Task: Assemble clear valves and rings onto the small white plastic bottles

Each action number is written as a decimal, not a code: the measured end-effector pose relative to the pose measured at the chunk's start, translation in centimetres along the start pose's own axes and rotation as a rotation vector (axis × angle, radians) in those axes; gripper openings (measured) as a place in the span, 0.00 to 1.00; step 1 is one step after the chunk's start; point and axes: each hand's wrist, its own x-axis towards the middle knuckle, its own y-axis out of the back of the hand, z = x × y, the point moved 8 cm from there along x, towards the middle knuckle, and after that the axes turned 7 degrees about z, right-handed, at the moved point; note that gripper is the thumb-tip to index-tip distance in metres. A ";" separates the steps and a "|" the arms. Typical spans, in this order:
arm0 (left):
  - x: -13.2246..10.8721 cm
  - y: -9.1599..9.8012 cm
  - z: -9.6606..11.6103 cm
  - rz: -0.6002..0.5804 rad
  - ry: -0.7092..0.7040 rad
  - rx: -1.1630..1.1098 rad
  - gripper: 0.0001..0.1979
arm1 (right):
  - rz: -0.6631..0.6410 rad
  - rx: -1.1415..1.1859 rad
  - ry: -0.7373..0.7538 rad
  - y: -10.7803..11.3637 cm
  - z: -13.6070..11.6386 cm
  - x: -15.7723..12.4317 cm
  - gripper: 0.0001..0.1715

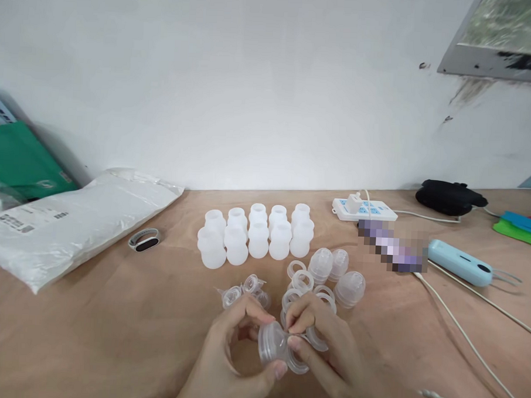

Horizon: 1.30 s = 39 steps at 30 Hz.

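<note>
My left hand (227, 356) is closed round a small clear plastic cup (271, 343) low in the middle of the view. My right hand (324, 348) pinches a clear ring (297, 362) against the cup's open end. Just beyond my fingers lie several loose clear rings (302, 279), clear domed caps (349, 288) and small clear valves (244, 289). Farther back stand two rows of white frosted silicone cups (258, 237).
A wooden table (88, 326) meets a white wall. A white plastic bag (71, 220) and a fitness band (144, 239) lie at the left. A power strip (364, 209), a black pouch (448, 196), a light-blue device (460, 262) and white cables (466, 337) lie at the right.
</note>
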 end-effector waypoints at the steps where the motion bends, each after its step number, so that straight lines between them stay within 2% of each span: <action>1: 0.0 0.1 -0.3 -0.003 0.009 -0.024 0.14 | -0.022 0.011 -0.016 0.0 0.0 0.1 0.11; 5: 0.0 0.3 -0.7 0.023 0.004 -0.097 0.16 | -0.023 0.041 -0.034 0.2 -0.2 0.0 0.10; 11: 0.3 1.0 0.1 0.096 -0.001 -0.072 0.16 | 0.042 0.065 -0.041 0.8 0.4 -0.1 0.09; 14: 0.6 1.0 0.3 0.063 0.044 -0.113 0.15 | 0.030 0.046 -0.047 0.7 0.8 0.0 0.08; 16: 0.7 0.6 0.0 0.019 0.104 -0.152 0.16 | -0.008 -0.010 -0.038 0.4 0.9 0.1 0.03; 19: 0.6 -0.1 -0.5 -0.020 0.171 -0.227 0.19 | -0.088 -0.101 0.063 -0.5 0.1 0.2 0.26; 20: 0.4 -0.3 -0.6 -0.034 0.184 -0.247 0.20 | -0.119 -0.126 0.110 -0.8 -0.3 0.2 0.30; 21: 0.3 -0.5 -0.7 -0.045 0.189 -0.257 0.23 | -0.144 -0.148 0.150 -1.0 -0.6 0.1 0.30; 23: 0.2 -0.4 -0.4 -0.057 0.172 -0.214 0.26 | -0.163 -0.177 0.193 -1.1 -0.9 0.0 0.24; 24: 0.4 0.1 0.0 -0.036 0.140 -0.162 0.26 | -0.152 -0.183 0.200 -0.9 -0.9 0.0 0.21; 26: 1.4 2.4 0.9 0.096 0.037 0.009 0.24 | -0.100 -0.188 0.208 -0.4 -0.9 0.1 0.20; 28: 2.5 6.8 1.9 0.416 -0.079 0.242 0.15 | -0.059 -0.194 0.212 0.1 -0.9 0.0 0.20; 29: 2.8 9.2 2.5 0.604 -0.154 0.367 0.17 | -0.047 -0.197 0.216 0.2 -0.9 0.0 0.20; 30: 3.4 10.9 2.7 0.701 -0.184 0.500 0.21 | -0.043 -0.201 0.216 0.2 -0.8 0.0 0.21; 31: 4.3 11.9 2.5 0.706 -0.176 0.632 0.24 | -0.043 -0.205 0.213 0.2 -0.8 0.0 0.21; 33: 6.3 12.8 1.1 0.571 -0.097 0.835 0.24 | -0.034 -0.214 0.211 0.3 -0.7 0.1 0.21; 36: 7.5 13.1 0.0 0.471 -0.083 0.903 0.17 | 0.004 -0.225 0.221 0.6 -0.8 0.2 0.21; 39: 7.4 12.9 0.3 0.476 -0.118 0.938 0.11 | 0.043 -0.228 0.213 1.0 -0.7 0.3 0.20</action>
